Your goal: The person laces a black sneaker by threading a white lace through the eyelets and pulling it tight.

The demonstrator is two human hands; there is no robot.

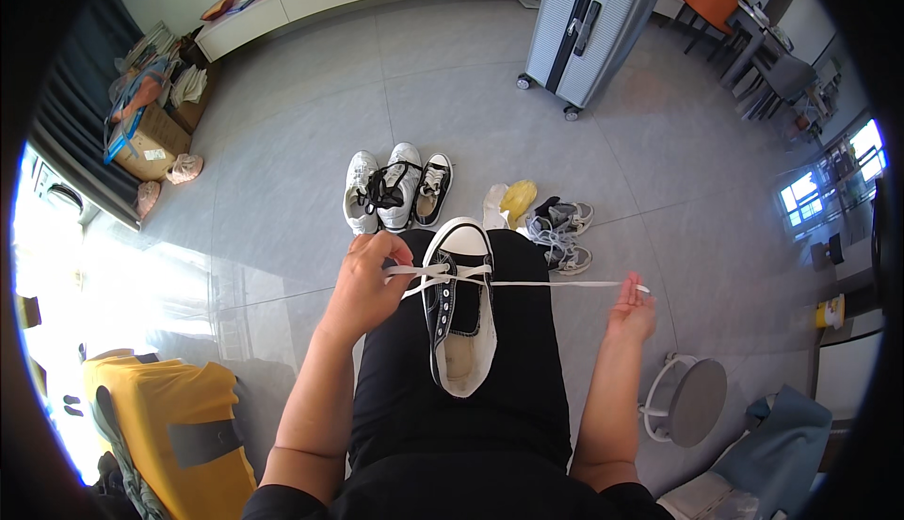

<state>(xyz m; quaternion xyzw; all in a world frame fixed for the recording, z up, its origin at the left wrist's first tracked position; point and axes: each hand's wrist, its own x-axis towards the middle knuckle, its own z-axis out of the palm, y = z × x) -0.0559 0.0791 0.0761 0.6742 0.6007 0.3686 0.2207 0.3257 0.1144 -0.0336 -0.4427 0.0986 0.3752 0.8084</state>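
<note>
The grey tiled floor [292,134] spreads around the black shoe [461,311], and a tall silver suitcase [586,35] stands on it, far beyond this shoe and to its right. The black trousers [527,350] on the person's lap are directly under the shoe, which lies there with its white toe cap pointing away from the body. To the right of the shoe, nearer to the person, is a round grey stool [697,402]. Just beyond the shoe, to its left, are white sneakers [403,176] with black laces.

The two hands are well apart: the left hand [365,284] pinches the white lace [556,284] just left of the shoe, and the right hand [633,311] grips it farther to the right (this side is stretched straight).
</note>
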